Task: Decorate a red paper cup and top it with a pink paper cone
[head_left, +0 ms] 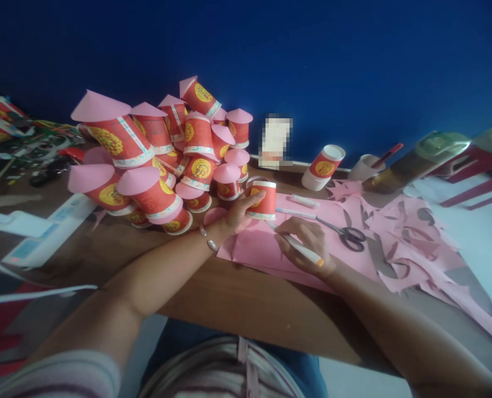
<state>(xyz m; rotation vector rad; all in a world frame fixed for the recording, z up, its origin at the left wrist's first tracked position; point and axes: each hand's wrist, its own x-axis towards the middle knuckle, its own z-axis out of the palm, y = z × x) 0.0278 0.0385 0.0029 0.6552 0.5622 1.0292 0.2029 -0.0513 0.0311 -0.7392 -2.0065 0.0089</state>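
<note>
My left hand [240,213] is wrapped round a red paper cup [266,202] with a yellow emblem, upside down or upright I cannot tell, above the pink paper sheets [254,249]. Just to its right, my right hand [302,237] grips a white pen [306,250] with an orange end, its tip pointing toward the cup's lower edge. Black-handled scissors [349,237] lie on the pink paper beside my right hand. Left of the held cup stands a pile of red cups with pink cone tops [146,190].
Stacked cups [323,166], a white cup with a red pen [366,166] and a clear bottle [420,157] stand at the back right. Pink paper scraps [420,243] spread over the right side. A white power strip [51,232] with cables lies at the left.
</note>
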